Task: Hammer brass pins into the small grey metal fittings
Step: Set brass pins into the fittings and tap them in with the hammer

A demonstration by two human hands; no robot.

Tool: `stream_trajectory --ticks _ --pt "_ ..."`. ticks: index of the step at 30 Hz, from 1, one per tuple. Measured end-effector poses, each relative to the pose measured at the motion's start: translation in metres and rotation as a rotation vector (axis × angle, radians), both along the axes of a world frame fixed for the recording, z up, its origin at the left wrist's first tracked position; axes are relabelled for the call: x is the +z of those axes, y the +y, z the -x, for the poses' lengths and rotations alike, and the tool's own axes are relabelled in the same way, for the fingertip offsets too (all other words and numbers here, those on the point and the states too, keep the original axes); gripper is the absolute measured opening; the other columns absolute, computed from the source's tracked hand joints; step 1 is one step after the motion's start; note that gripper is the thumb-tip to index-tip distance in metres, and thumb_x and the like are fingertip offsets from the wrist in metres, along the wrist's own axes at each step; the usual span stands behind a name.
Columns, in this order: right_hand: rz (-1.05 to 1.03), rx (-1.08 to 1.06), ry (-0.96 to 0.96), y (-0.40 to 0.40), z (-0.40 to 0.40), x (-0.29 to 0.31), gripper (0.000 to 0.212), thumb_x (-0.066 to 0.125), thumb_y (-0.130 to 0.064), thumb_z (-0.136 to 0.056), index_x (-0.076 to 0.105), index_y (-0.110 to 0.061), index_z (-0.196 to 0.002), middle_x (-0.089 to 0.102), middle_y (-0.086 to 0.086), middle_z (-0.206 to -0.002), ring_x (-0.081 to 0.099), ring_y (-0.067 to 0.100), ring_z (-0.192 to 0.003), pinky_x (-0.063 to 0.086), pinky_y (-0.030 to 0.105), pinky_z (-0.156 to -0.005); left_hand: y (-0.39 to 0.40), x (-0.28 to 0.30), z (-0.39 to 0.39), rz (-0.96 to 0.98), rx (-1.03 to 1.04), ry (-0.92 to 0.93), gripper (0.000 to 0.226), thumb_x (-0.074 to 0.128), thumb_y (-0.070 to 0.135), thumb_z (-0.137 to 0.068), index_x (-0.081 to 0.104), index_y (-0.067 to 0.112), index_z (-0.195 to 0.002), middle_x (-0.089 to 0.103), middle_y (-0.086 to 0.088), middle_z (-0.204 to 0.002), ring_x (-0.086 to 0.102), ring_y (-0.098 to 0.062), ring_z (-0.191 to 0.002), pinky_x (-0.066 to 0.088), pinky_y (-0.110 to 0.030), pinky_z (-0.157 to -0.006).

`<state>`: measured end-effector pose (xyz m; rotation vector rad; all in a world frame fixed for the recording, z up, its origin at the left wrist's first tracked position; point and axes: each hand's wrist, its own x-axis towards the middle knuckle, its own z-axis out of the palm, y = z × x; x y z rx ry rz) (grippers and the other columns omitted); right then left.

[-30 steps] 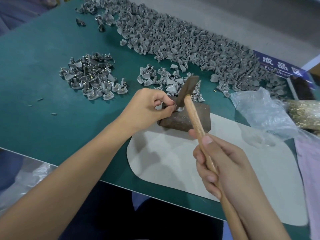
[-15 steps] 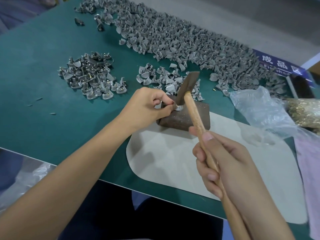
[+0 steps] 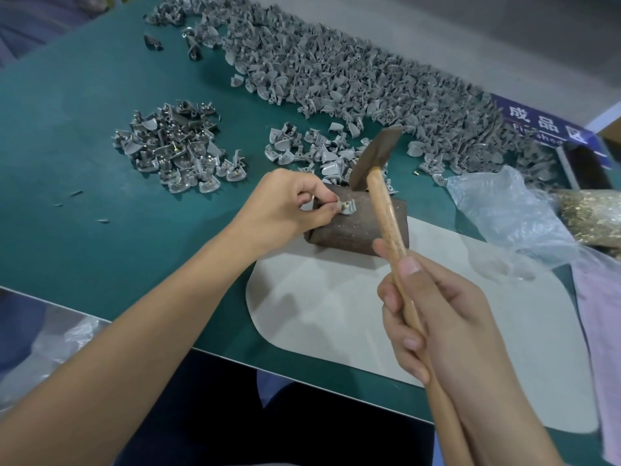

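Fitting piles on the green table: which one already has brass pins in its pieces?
The separate left pile: brass shows in several of its fittings. The small middle pile and the long back heap look plain grey.

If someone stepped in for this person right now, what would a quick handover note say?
Left hand pinches a grey fitting with a brass pin in it, on the brown block.
Right hand grips the hammer, its head raised above the block.
Done: small pile with pins at the left.
Left: the long heap of fittings along the far edge; loose pins in the bag at the right.
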<state>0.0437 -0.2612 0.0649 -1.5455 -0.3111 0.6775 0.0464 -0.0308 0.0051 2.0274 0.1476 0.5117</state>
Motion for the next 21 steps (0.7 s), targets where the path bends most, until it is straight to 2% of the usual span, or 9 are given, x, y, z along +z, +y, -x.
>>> stream_trajectory --ticks 3,7,10,15,21 --pt "0.007 -0.019 0.026 0.0003 0.0008 -0.0013 0.020 0.070 -0.042 -0.095 0.080 -0.033 -0.110 0.050 0.002 -0.070 0.031 0.009 -0.041 0.031 0.015 -0.038 -0.0005 0.0011 0.0015 0.006 -0.008 0.008 0.013 0.076 0.007 -0.090 0.073 0.014 -0.080 0.044 0.035 -0.044 0.043 0.012 -0.043 0.029 0.000 -0.050" --pt "-0.008 -0.042 -0.011 -0.0021 -0.0011 -0.0024 0.027 0.060 -0.040 -0.096 0.078 -0.031 -0.115 0.050 0.002 -0.071 0.030 0.010 -0.042 0.032 0.015 -0.039 -0.0012 0.0020 0.0026 0.004 -0.014 -0.003 0.013 0.076 0.006 -0.090 0.073 0.014 -0.081 0.044 0.036 -0.044 0.044 0.016 -0.045 0.029 0.004 -0.052" --pt "0.028 -0.015 0.005 -0.0022 -0.0038 -0.0005 0.020 0.068 -0.041 -0.096 0.079 -0.031 -0.110 0.050 0.003 -0.071 0.030 0.010 -0.042 0.031 0.015 -0.039 -0.0004 0.0013 0.0018 0.014 -0.012 0.008 0.015 0.076 0.008 -0.090 0.073 0.017 -0.080 0.045 0.034 -0.044 0.042 0.009 -0.043 0.028 0.000 -0.049" --pt "0.028 -0.014 -0.028 -0.0039 -0.0046 -0.0007 0.021 0.060 -0.036 -0.105 0.078 -0.032 -0.112 0.050 0.001 -0.070 0.030 0.010 -0.042 0.032 0.016 -0.040 -0.0007 0.0003 0.0011 0.028 -0.008 0.007 0.013 0.077 0.007 -0.090 0.074 0.015 -0.081 0.045 0.034 -0.044 0.043 0.011 -0.043 0.029 0.001 -0.051" --pt "0.049 -0.012 -0.093 -0.0046 -0.0015 -0.0005 0.027 0.056 -0.040 -0.098 0.078 -0.028 -0.108 0.049 0.003 -0.071 0.030 0.012 -0.043 0.033 0.017 -0.040 -0.0014 0.0020 0.0035 0.038 -0.019 0.010 0.010 0.076 0.004 -0.090 0.074 0.009 -0.082 0.044 0.034 -0.043 0.046 0.018 -0.046 0.028 0.008 -0.054"
